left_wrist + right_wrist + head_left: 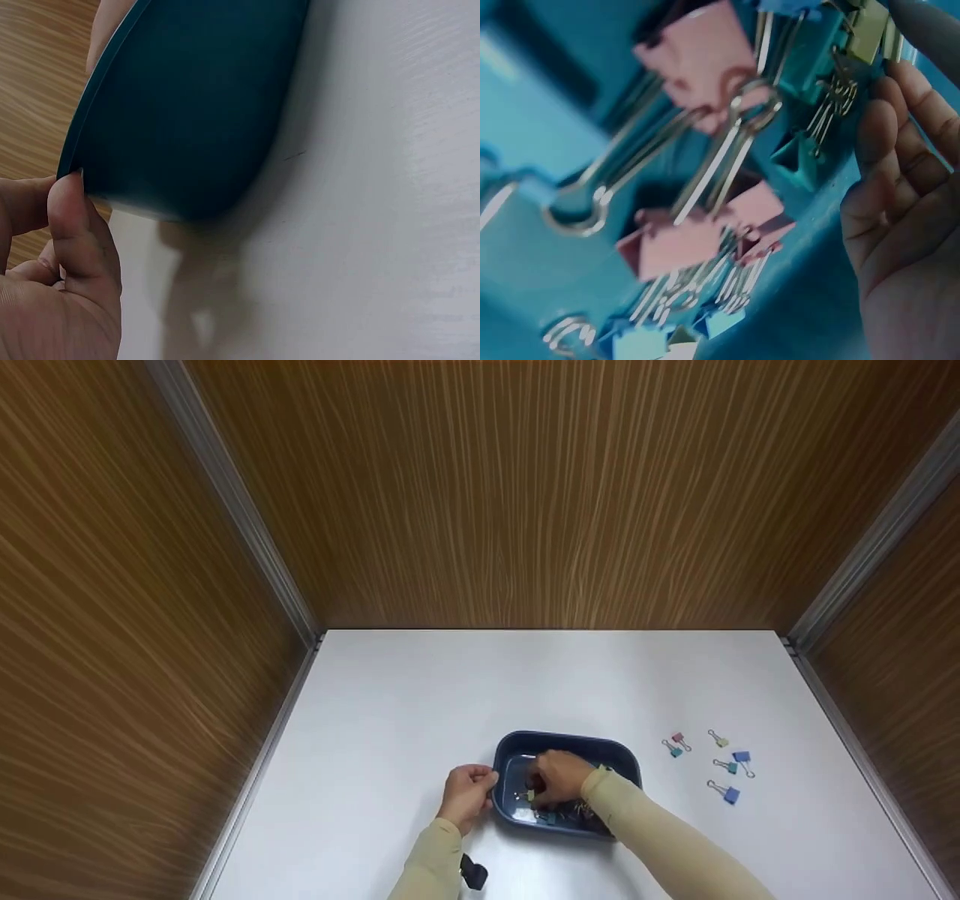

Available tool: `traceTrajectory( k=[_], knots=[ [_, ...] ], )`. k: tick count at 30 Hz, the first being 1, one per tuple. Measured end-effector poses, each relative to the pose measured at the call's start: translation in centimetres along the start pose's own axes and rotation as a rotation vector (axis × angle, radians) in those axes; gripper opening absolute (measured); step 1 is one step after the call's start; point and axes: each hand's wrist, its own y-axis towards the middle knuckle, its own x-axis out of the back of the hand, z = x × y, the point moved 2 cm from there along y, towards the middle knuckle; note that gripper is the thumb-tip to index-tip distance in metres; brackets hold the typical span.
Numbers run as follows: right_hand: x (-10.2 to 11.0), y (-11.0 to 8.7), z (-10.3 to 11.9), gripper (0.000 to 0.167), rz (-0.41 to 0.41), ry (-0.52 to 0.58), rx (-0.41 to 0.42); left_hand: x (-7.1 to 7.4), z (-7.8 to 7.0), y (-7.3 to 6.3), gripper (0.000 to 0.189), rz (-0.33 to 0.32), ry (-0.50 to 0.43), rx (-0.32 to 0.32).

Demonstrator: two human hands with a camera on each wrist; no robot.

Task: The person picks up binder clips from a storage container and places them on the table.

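Note:
A dark blue plastic tray (570, 832) with rounded corners stands on the white table. Its left rim is pinched between the thumb and fingers of my left hand (466, 795); the left wrist view shows the thumb against the outer wall (187, 112). My right hand (561, 777) reaches down inside the tray, and its fingertips pinch a yellow binder clip (868, 31). Around it lie pink binder clips (679, 244), teal ones (799, 159) and blue ones (641, 341), several with their wire handles crossing. The right forearm hides part of the tray's right side.
Right of the tray, several binder clips lie loose on the table (420, 697): a pink one (678, 737), a yellow one (721, 741), teal ones (731, 767) and blue ones (731, 795). Wood-grain panels (540, 495) wall the back and both sides.

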Motion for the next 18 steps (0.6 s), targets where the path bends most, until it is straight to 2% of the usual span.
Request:
traceTrajectory(
  k=[10,18],
  knots=[
    [0.9,-0.5,-0.8,0.018,-0.019,0.035,-0.009,-0.2,0.2,0.1,0.017,-0.002,-0.005,0.001],
    [4.2,-2.1,-2.1,0.018,-0.097,0.066,-0.035,-0.2,0.0,0.0,0.015,-0.01,-0.005,0.0]
  ],
)
